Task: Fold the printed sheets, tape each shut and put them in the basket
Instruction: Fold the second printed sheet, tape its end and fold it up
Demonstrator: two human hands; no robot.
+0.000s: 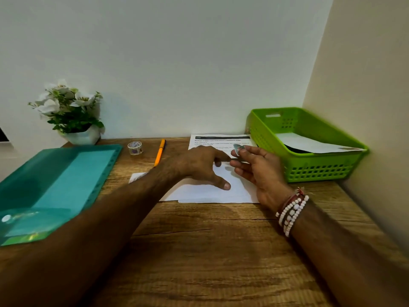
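Note:
A folded white sheet (pixel 205 192) lies on the wooden desk in front of me. My left hand (pixel 200 167) presses down on it with spread fingers. Just to its right, my right hand (pixel 257 168) pinches a short patterned piece of tape (pixel 238 149) between thumb and fingertips, above the sheet's far edge. A printed sheet (pixel 218 140) lies flat behind the hands, against the wall. The green basket (pixel 314 168) stands at the right and holds a folded sheet (pixel 309 144). A roll of patterned tape (pixel 135 148) stands at the back, left of centre.
An orange pen (pixel 159 152) lies beside the tape roll. A teal plastic folder (pixel 55 185) covers the left of the desk. A white pot of flowers (pixel 73 114) stands in the back left corner. Walls close the back and right sides.

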